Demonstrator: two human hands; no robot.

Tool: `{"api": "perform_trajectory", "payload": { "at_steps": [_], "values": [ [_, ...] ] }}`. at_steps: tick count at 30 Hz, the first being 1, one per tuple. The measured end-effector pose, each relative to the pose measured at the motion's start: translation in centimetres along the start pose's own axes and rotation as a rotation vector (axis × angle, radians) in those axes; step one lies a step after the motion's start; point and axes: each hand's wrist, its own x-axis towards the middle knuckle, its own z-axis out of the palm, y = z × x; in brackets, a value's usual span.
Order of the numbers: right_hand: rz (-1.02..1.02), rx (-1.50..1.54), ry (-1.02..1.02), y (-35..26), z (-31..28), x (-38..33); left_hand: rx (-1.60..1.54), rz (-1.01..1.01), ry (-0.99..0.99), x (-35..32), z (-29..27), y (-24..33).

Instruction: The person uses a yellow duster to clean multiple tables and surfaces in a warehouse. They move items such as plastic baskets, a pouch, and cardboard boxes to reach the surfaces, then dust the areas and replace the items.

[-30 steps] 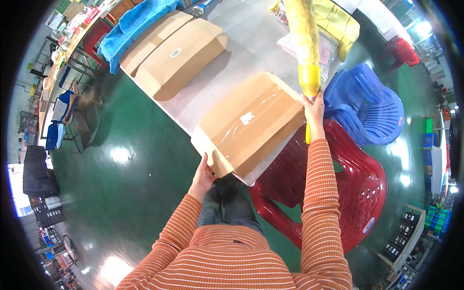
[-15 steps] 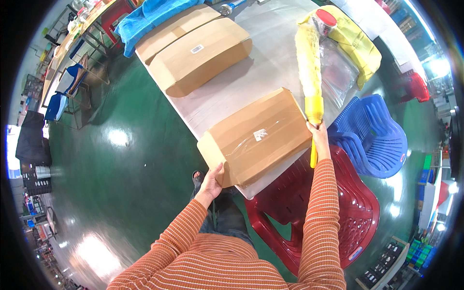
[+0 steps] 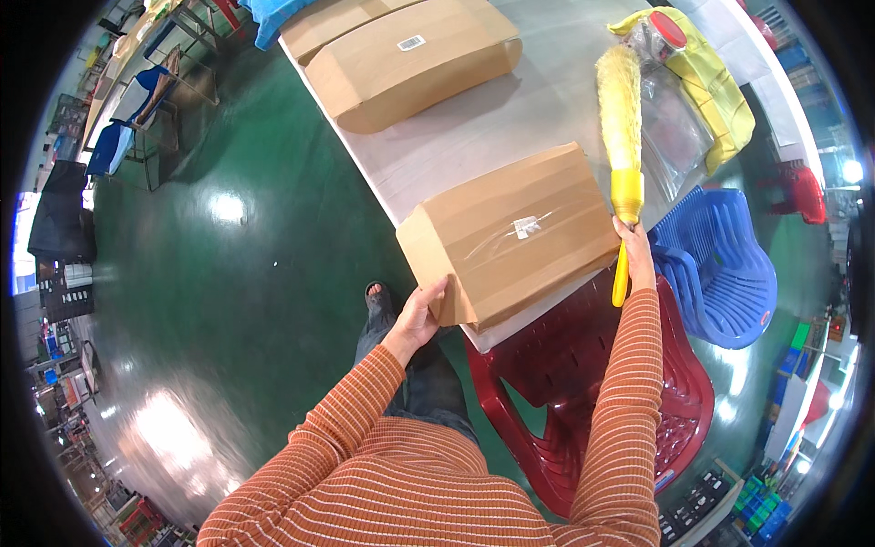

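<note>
Head view: taped cardboard box (image 3: 515,232) is lying at the near edge of the tabletop (image 3: 474,137), overhanging it slightly. Left hand (image 3: 421,314) is gripping the box's near left corner, fingers wrapped. Right hand (image 3: 635,255) is clenching the yellow duster (image 3: 622,137) handle, pressing against the box's right side.

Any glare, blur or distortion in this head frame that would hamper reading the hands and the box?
Head view: strong fisheye bending, table edges curve toward a black rim; bright lamp glare on the green floor; left hand, right hand, cardboard box and yellow duster are sharp and evenly lit.
</note>
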Motion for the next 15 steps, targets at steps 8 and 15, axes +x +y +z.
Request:
{"api": "perform_trajectory", "payload": {
  "at_steps": [8,15],
  "values": [
    [0.071,0.074,-0.037,0.4,0.4,-0.5,-0.009,0.172,0.111,1.2,1.6,1.9],
    [0.102,0.119,-0.029,0.7,0.4,-0.6,0.113,0.284,0.088,2.5,2.1,5.1]
  ]
}}
